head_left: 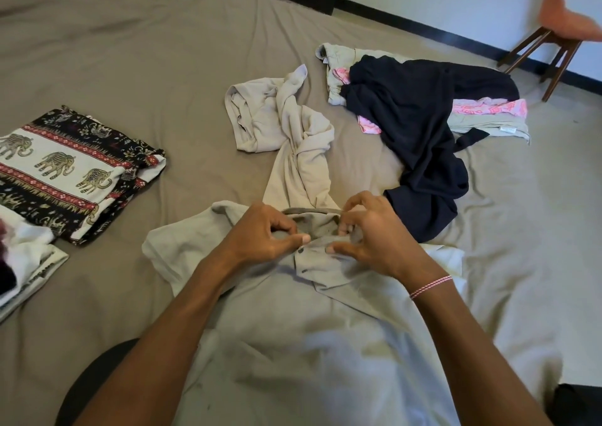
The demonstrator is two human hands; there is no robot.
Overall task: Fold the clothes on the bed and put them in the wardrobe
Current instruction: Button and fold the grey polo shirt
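Shirt preparation is the step in hand. We have the pale button-front shirt [293,328] laid face up on the bed [163,67], collar [312,212] away from us, body running back toward the camera.

1. Left hand [270,233]: thumb and forefinger are curled and pinch the placket edge just beside the top button [300,250].
2. Right hand [368,240]: fingers are curled over the opposite collar edge, with the thumb pressing the fabric near the same button.

We judge that the top button is being fastened or the collar squared, though the frame does not show which. To do this well, we bring both placket edges level before closing, keep the collar points symmetrical, then smooth the chest outward; creases show across the lower body. The sleeves should lie flat to each side before any fold.

Unfolded items wait beyond the collar: the beige trousers [286,132], touching it, and the dark garment [417,122] heaped over a pink garment [488,109]. Folded work sits to our left: the elephant-print cloth [65,171] and a white folded item [26,262]. We cannot identify the wardrobe in this view.
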